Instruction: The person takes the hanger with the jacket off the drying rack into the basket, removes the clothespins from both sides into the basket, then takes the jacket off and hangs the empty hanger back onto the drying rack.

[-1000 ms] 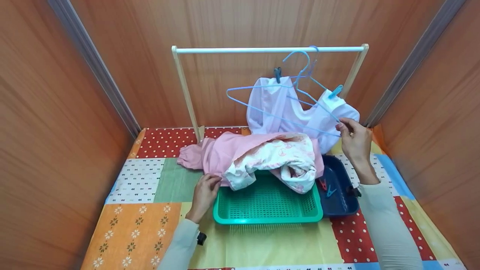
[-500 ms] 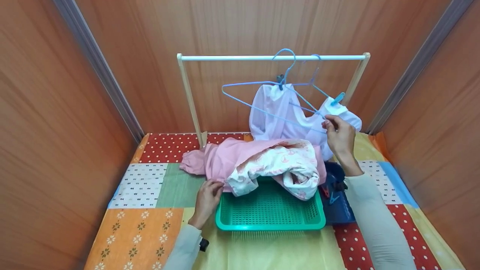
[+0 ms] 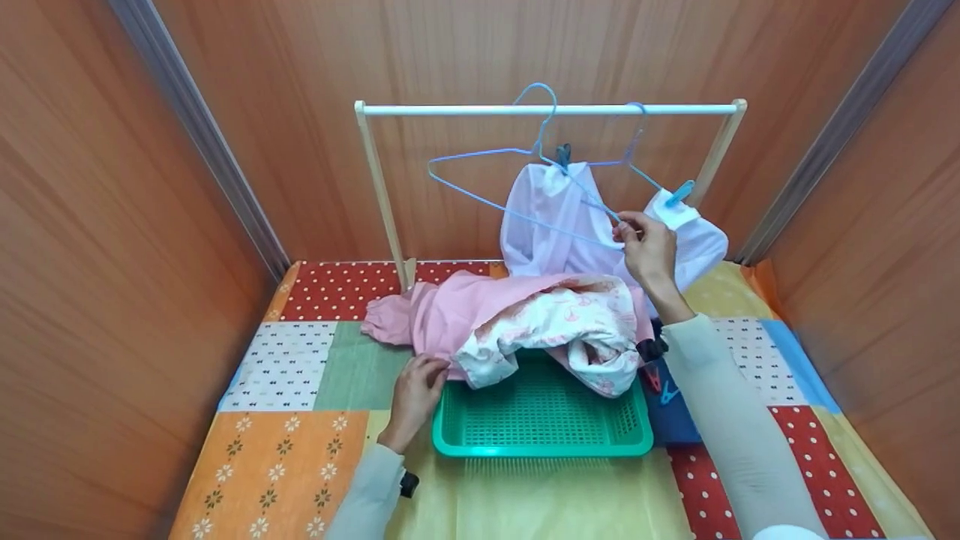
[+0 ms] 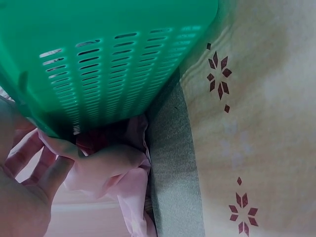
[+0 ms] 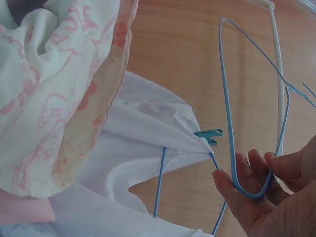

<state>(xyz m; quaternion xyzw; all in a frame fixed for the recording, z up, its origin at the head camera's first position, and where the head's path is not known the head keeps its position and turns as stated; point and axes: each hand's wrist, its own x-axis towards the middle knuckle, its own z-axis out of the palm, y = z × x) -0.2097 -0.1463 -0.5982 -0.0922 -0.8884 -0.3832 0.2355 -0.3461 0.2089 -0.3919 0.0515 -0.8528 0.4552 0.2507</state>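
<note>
My right hand [image 3: 649, 251] grips one corner of a bare blue wire hanger [image 5: 227, 98], its fingers and thumb around the bend. In the head view the hanger's hook shows at the height of the rack's rail [image 3: 450, 110]; I cannot tell whether they touch. My left hand [image 3: 414, 397] pinches the edge of a pink garment [image 3: 450, 307] at the left rim of a green basket [image 3: 544, 451]. White cloth with a pink print [image 3: 574, 311] is bundled with it over the basket's back. The left wrist view shows pink cloth [image 4: 111, 168] between thumb and fingers.
A white garment [image 3: 540, 187] hangs from the rack on another hanger, held by a dark clothespin [image 3: 564, 154] and a light blue clothespin [image 3: 681, 193]. A navy tray [image 3: 675, 427] with red and blue clothespins stands right of the basket, partly behind the right sleeve. Wooden panels surround the table.
My right hand has moved left with the hanger, whose hook has risen and shifted left along the rail. The left hand stays on the pink garment.
</note>
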